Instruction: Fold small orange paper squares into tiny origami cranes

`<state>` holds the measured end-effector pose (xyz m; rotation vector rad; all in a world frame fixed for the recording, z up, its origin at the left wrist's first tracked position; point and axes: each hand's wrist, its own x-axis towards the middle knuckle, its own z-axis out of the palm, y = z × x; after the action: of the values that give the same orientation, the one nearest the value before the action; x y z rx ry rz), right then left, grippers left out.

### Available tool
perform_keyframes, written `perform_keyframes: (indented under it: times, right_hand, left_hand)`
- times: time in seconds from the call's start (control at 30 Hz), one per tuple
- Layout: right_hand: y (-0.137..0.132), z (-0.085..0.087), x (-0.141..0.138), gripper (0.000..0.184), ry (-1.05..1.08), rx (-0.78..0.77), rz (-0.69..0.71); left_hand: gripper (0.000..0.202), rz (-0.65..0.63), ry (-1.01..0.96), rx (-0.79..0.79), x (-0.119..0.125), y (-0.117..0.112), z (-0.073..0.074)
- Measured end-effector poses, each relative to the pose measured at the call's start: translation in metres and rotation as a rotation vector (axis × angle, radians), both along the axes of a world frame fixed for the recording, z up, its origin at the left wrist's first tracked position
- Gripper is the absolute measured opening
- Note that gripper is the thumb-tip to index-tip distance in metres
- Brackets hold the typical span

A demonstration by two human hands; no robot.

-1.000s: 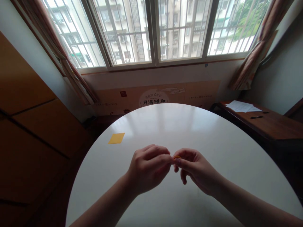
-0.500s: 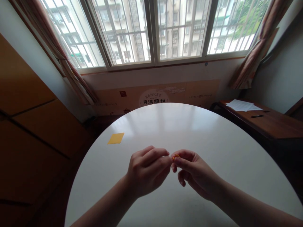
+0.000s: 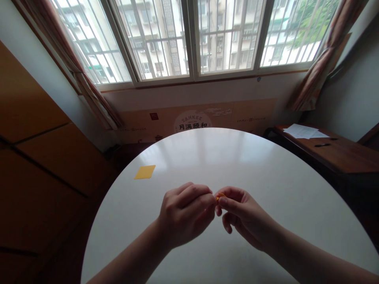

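Note:
Above the white round table [image 3: 251, 173], my two hands meet at a small piece of folded orange paper [image 3: 219, 195]. My right hand [image 3: 242, 211] pinches it between thumb and index finger, with the other fingers curled below. My left hand [image 3: 188, 213] is closed, its fingertips pressed together at the paper's left end; its thumb is mostly hidden behind the fingers. Most of the paper is covered by the fingers, so its shape is hard to make out. Farther off to the left, a flat yellow-orange square of paper [image 3: 145, 172] lies on the tabletop.
A dark wooden side table [image 3: 346, 154] with white paper sheets [image 3: 304, 131] stands at the right. Brown cabinets [image 3: 38, 165] line the left side. Beyond the table are a printed panel [image 3: 133, 122] and a barred window [image 3: 192, 39] with tied curtains [image 3: 318, 75].
Hardly anything differs. Both hands keep their grip in the same place, the left fingertips shifting very slightly. The view has moved a touch.

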<state>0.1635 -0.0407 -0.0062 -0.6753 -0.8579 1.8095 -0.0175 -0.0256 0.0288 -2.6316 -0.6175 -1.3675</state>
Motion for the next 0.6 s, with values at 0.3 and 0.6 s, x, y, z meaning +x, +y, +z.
perform_keyframes:
  times: [0.3,0.6]
  right_hand:
    - [-0.001,0.001,0.000,0.023,-0.032,0.041,-0.004]
    - [-0.006,0.007,-0.001,0.023,-0.028,0.067,-0.047]
  left_hand:
    - [0.013,0.045,0.143,0.087,-0.002,-0.005,0.009]
    - [0.010,0.095,0.160,0.126,0.001,-0.011,0.012]
